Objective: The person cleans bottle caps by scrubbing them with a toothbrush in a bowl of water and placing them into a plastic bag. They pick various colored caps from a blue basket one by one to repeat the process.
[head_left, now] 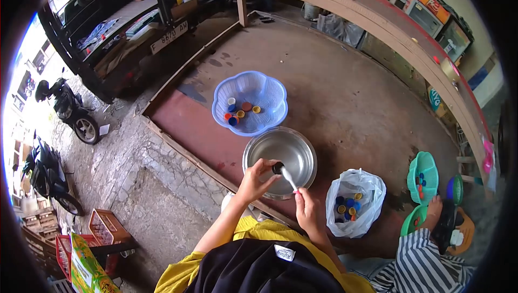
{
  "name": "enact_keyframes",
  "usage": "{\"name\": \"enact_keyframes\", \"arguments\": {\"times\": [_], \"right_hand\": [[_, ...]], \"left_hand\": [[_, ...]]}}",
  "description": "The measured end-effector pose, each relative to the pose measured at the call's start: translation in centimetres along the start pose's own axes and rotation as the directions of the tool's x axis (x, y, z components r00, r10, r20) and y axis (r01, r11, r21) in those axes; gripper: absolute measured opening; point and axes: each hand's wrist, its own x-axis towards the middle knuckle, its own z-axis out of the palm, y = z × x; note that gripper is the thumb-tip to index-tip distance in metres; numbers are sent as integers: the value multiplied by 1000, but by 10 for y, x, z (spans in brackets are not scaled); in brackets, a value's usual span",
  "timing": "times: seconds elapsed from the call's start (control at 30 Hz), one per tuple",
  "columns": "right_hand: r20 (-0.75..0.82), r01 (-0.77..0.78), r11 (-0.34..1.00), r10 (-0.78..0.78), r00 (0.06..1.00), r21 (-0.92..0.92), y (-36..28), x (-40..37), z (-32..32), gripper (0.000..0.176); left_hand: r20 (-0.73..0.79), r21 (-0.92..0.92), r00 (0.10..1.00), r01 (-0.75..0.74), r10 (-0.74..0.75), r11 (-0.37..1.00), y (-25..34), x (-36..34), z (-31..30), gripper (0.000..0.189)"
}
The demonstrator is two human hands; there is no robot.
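Note:
Over a steel basin [309,158], my left hand [252,183] pinches a dark bottle cap [278,168] between thumb and fingers. My right hand [307,205] grips a slim white toothbrush [288,177], its far end against the cap; the bristles are too small to make out. Just beyond the basin, a blue plastic basket [270,93] contains several caps in orange, blue, yellow, brown and white. Right of my right hand stands an open clear plastic bag [368,190] with several blue, yellow and dark caps inside.
Another person's striped sleeve [415,255] and hand [433,213] are at the right, near a green basket [429,188] of caps. A wooden rail [345,3] crosses above the brown table [345,93]. Motorbikes [81,112] and a truck [129,29] stand at left.

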Motion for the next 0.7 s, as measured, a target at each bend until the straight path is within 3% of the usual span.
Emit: {"name": "enact_keyframes", "arguments": {"times": [0.03, 0.17, 0.27, 0.3, 0.4, 0.57, 0.7], "right_hand": [[15, 53, 999, -53, 998, 14, 2, -1, 2, 18], [-34, -110, 994, 109, 993, -24, 22, 6, 1, 16], [3, 14, 999, -15, 1000, 39, 2, 4, -4, 19], [-6, -24, 999, 25, 1000, 22, 5, 4, -5, 18], [-37, -136, 990, 135, 990, -25, 16, 8, -4, 18], [29, 29, 1000, -29, 999, 10, 17, 3, -3, 16], [-103, -80, 993, 71, 992, -86, 31, 8, -5, 20]], "left_hand": [[3, -41, 1000, -6, 6, 999, -1, 0, 2, 33], [-46, -115, 997, 62, -68, 991, -19, 1, 8, 32], [-2, -104, 998, 58, -58, 993, -15, 3, 10, 31], [6, -167, 1000, 31, -30, 985, -12, 3, 12, 31], [49, -94, 993, 110, -106, 989, -12, 5, 11, 32], [75, -77, 996, 53, -47, 996, -7, 5, 17, 28], [67, -28, 996, 57, -55, 998, 3, 7, 18, 29]]}}
